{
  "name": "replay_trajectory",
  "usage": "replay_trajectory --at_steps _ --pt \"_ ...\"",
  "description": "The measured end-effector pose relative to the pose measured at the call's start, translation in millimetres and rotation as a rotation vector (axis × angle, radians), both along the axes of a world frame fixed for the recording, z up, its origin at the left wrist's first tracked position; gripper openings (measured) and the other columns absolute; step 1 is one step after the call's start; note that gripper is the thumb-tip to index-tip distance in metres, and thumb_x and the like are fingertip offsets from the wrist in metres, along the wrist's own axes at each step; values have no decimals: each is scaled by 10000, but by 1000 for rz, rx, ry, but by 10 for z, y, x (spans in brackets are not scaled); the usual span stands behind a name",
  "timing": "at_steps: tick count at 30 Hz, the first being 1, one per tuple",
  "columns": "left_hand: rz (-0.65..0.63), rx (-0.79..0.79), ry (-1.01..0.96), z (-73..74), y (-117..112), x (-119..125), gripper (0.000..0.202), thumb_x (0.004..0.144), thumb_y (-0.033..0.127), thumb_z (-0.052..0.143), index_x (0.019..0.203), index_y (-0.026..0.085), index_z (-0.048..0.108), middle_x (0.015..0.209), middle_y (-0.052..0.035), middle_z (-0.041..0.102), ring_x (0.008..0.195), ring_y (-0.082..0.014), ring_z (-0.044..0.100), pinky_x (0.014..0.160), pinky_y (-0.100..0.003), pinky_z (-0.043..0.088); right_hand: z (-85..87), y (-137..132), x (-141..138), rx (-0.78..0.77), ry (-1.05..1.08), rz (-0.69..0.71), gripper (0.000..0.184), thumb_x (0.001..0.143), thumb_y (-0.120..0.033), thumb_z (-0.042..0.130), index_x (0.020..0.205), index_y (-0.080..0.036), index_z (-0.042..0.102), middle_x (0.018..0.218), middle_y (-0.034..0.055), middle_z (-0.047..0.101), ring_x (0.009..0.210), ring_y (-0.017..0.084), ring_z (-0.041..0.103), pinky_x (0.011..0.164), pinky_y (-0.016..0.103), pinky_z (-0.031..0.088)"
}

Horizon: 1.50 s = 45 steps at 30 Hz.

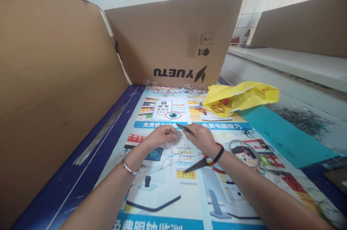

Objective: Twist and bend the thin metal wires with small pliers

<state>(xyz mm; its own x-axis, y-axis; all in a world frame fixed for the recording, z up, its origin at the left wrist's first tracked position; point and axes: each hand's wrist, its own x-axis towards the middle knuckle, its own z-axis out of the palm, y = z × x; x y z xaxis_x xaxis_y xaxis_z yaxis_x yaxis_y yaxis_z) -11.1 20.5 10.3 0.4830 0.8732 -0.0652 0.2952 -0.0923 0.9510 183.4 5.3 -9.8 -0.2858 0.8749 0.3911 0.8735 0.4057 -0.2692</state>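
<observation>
My left hand point(165, 136) is closed in a pinch above the printed sheet, its fingertips on a thin wire point(171, 150) that curls in loose loops below. Facing it, my right hand point(202, 139) grips small dark pliers point(185, 129), whose pointed jaws reach toward the left fingertips. Whether the jaws touch the wire is too small to tell. Scissors point(199, 165) with orange and black handles lie on the sheet beneath my right wrist, blades pointing left.
A yellow bag point(244, 96) lies open at the back right, near a turquoise sheet point(287, 136) and a heap of wire scraps point(300, 121). Straight wires point(100, 132) lie along the left. Cardboard panels point(168, 38) wall the back and left. A clear round dish point(245, 154) sits beside my right forearm.
</observation>
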Motion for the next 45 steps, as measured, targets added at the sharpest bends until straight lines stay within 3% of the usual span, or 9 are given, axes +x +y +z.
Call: replay_trajectory --at_steps 8,21,29,33,39,45 --pt "23 -43 52 -16 10 -15 157 660 301 570 710 153 589 596 17 555 485 -74 417 469 -202 278 3 -3 -8 4 0 -13 185 836 -304 467 745 -201 591 724 0 610 672 121 527 582 216 316" --pt "165 17 -16 24 14 -20 151 671 297 548 664 150 582 597 26 532 560 -89 455 562 -211 351 84 -5 47 84 -24 -25 145 814 -273 503 792 -185 616 739 37 603 752 163 512 705 259 342" --pt "235 36 29 -35 51 -28 174 677 309 542 681 147 603 538 44 488 435 -52 320 444 -195 257 3 -19 42 178 -26 -21 235 811 -293 529 1004 -177 596 857 63 627 848 195 508 756 302 327" --pt "265 7 20 -39 50 -38 208 678 340 556 694 139 607 519 52 460 406 -40 281 424 -192 230 -16 1 69 260 23 12 179 819 -299 527 919 -175 607 818 54 630 803 184 508 719 294 326" --pt "258 -36 -29 -22 53 -62 182 672 331 565 677 149 570 488 71 402 387 -33 255 404 -187 196 91 -54 59 345 -157 81 149 820 -293 550 921 -221 632 863 44 622 848 182 472 748 310 275" --pt "251 -38 -26 -25 60 -68 181 659 319 562 703 146 593 498 62 409 399 -38 269 399 -183 183 164 -14 167 425 -306 61 157 850 -253 494 896 -207 636 711 32 593 744 164 450 697 312 245"
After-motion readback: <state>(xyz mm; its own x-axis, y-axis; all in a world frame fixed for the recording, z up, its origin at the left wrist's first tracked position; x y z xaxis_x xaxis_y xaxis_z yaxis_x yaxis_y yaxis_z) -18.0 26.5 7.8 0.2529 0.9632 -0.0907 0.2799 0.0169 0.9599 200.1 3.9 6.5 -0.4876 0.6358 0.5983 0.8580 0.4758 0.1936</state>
